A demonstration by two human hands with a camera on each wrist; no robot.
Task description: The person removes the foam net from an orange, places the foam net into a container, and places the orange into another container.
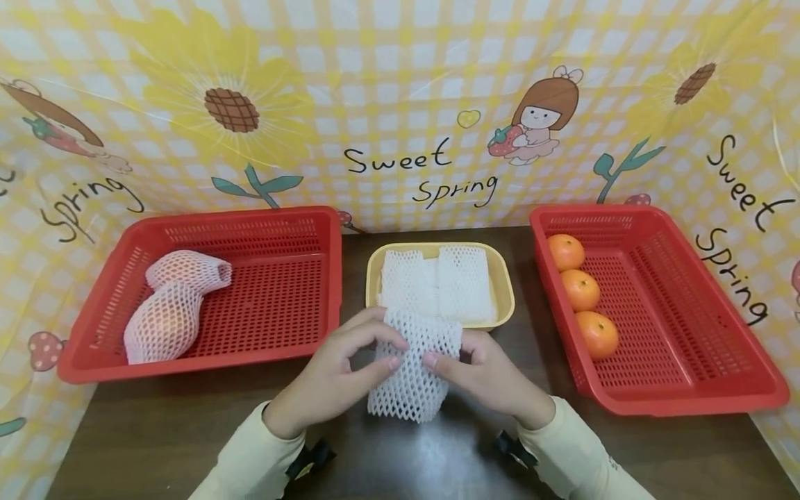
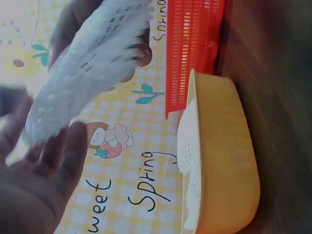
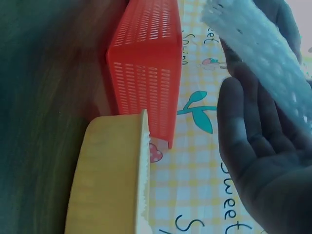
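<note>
In the head view, the left hand and right hand grasp a white foam-mesh sleeve above the dark-brown wood-grained counter, at 6 o'clock of an oval yellow plastic tub. Perforated red plastic baskets stand at the tub's 9 and 3 o'clock; yellow-checked "Sweet Spring" cloth rises at 12.

Left wrist view: sleeve at 10 o'clock, tub at 4.

Right wrist view: sleeve at 2, tub at 7, counter at 9.
</note>
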